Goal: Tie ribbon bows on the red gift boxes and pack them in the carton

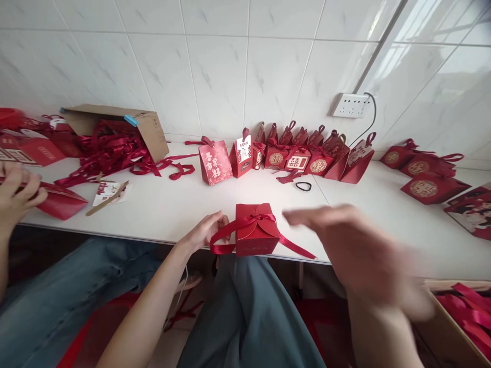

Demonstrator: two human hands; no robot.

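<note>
In front of me, a small red gift box [258, 240] sits at the table's near edge. A red ribbon [220, 237] is knotted on its top, with a loop hanging at the left and a tail trailing right across the tabletop. Beside the box's left face is my left hand [209, 230], its fingers loosely curled around an open space behind the loop; no firm hold on the ribbon shows. My right hand [356, 250], smeared by motion, is raised to the right of the box. Its fingers stretch leftward, apart from the box, and nothing shows in them.
Several finished red boxes [318, 164] line the wall, with more boxes [424, 186] at the right. A hair tie [303, 186] lies before them. Ribbons spill from a cardboard box [153, 138]. At left, a co-worker's hand [19, 189] holds a red box. A ribbon carton [441, 301] stands lower right.
</note>
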